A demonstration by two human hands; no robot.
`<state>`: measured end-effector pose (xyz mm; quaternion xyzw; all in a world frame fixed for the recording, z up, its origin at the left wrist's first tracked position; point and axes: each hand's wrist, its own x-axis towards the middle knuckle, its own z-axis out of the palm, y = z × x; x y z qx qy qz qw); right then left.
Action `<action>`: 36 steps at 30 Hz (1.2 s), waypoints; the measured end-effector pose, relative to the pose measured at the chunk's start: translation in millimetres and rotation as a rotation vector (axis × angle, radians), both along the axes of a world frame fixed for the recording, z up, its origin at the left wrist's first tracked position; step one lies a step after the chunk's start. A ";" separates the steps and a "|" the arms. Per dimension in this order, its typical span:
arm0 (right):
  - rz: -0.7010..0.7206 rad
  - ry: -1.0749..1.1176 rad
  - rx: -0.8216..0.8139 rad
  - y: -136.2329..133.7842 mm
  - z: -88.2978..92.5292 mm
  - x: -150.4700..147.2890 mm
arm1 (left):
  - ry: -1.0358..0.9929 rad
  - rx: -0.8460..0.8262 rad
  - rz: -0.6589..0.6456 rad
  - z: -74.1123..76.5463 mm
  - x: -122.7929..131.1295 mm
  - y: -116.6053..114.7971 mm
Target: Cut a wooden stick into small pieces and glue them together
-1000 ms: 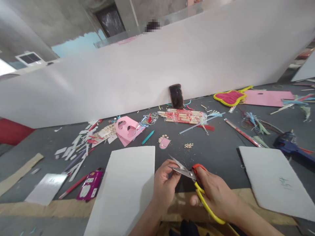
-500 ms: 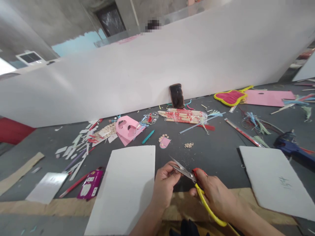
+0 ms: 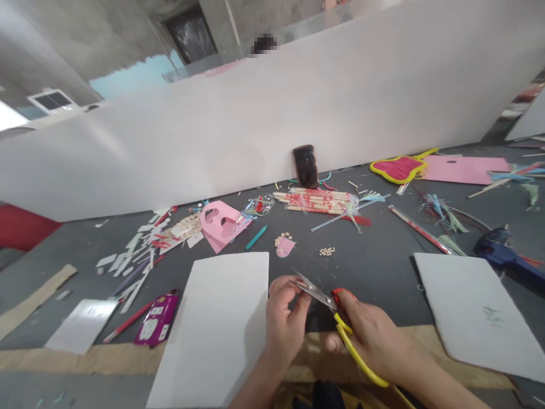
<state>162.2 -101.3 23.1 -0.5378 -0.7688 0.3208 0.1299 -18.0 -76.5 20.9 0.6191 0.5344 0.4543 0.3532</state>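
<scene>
My right hand [image 3: 374, 335] grips a pair of scissors [image 3: 317, 293] with yellow and red handles, its blades parted and pointing up and left. Close to those blades, my left hand [image 3: 286, 312] is closed in a pinch; what its fingers hold is hidden or too small to make out. Beyond the blade tips lies a small pile of tiny pale pieces [image 3: 327, 251]. Left of that pile, a pink heart-shaped piece [image 3: 285, 246] has similar pale bits along its upper edge.
White boards lie on the left [image 3: 217, 318] and right [image 3: 477, 307]. A phone [image 3: 305, 166] leans on the white partition [image 3: 238, 125], behind bundled sticks [image 3: 315, 200]. A blue glue gun [image 3: 506, 255] sits at right. Paper strips [image 3: 136, 255] and a purple packet [image 3: 156, 319] lie at left.
My left hand has turned slightly and its fingers have shifted near the blades. The scissors have moved a little up and left. The things on the table are unchanged.
</scene>
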 end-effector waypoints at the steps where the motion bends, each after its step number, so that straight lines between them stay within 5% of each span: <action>1: 0.007 -0.009 0.019 0.2 -0.6 0.8 | 0.003 0.010 -0.006 -1.3 -0.6 -0.2; 15: -0.011 -0.023 0.136 5.2 -2.0 3.7 | -0.432 -0.286 -0.089 3.7 1.5 5.0; 30: -0.016 -0.056 0.258 4.9 -9.8 5.0 | -0.493 -0.329 -0.081 4.3 5.1 5.0; 36: -0.046 -0.114 0.168 5.8 -2.5 4.8 | -0.473 -0.382 -0.076 4.7 7.2 7.7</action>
